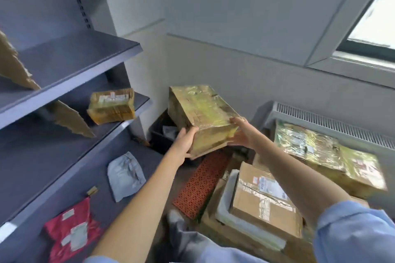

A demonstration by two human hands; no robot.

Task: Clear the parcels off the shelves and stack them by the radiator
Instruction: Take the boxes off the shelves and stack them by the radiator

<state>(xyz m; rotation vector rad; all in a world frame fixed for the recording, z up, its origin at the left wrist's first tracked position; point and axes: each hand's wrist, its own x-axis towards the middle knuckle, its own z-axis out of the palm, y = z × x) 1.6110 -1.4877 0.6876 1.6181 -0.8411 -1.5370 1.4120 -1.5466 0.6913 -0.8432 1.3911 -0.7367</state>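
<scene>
Beside grey shelves [70,66], 2 hands, left [184,143], right [242,134], grip, seemingly, the taped parcel [201,113] between them.

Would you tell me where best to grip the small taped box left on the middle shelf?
Probably by the two short ends of the small taped box, coming from the shelf's open front: it lies flat near the front edge, with free space either side.

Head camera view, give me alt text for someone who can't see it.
Both hands, left hand and right hand, hold a taped parcel in mid-air between grey shelves and parcels stacked by a radiator. More parcels remain on the shelves.
</scene>
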